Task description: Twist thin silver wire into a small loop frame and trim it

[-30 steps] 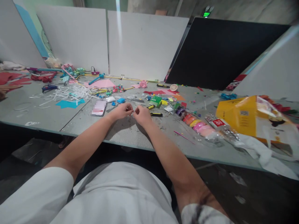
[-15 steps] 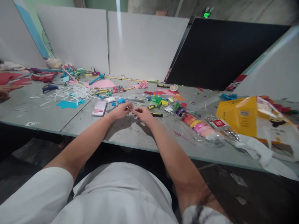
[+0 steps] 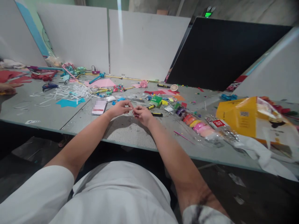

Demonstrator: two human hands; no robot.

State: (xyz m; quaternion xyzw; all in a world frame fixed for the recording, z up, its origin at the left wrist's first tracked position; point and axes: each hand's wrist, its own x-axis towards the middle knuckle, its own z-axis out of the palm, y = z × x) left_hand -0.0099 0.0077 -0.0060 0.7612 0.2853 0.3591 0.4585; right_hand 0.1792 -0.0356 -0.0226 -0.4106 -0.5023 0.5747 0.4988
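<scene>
My left hand (image 3: 121,108) and my right hand (image 3: 143,114) meet fingertip to fingertip just above the grey table (image 3: 130,132). Both are closed in a pinch. Whatever lies between the fingers is too small to make out. Right behind my right hand are yellow-and-black utility knives (image 3: 157,114). A phone (image 3: 99,106) lies left of my left hand, its screen blurred. A blue lump (image 3: 121,99) and a white one (image 3: 110,99) rest just beyond my left fingers.
White paper strips (image 3: 70,91) and a blue paper piece (image 3: 70,102) lie left. At right are a clear pack of coloured clay (image 3: 196,123) and a yellow bag (image 3: 238,115). Upright boards (image 3: 149,45) close off the back. Another person's hand (image 3: 7,89) shows at the left edge.
My hands have turned slightly and the left fingers have straightened a little, still meeting the right. The other person's hand at the left edge has shifted.
</scene>
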